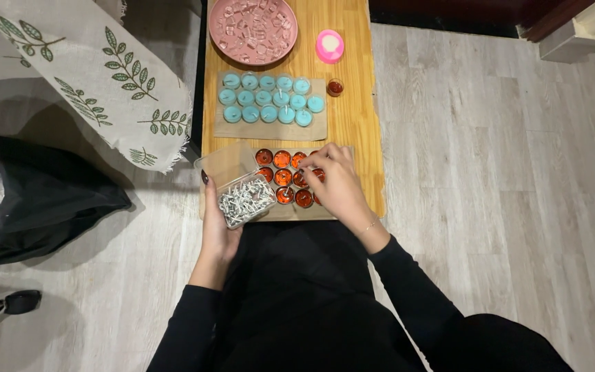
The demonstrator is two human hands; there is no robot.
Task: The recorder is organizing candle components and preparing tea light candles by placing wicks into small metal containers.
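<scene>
My left hand [216, 231] grips a clear plastic box [237, 184] at its near left corner; the box holds several small metal wick pieces [246, 200]. My right hand [335, 180] rests over a group of small orange-red tealight cups [282, 178] on brown paper, its fingertips pinched down at the cups near the top right of the group. What the fingers pinch is hidden. Further up the narrow wooden table [363, 124], several light-blue tealights [270, 98] stand in rows on another sheet of brown paper.
A pink round plate [223, 27] of clear empty cups sits at the table's far end, beside a pink candle [329, 45] and one single orange cup [335, 87]. A leaf-print cloth [98, 83] and a black bag [43, 200] lie to the left.
</scene>
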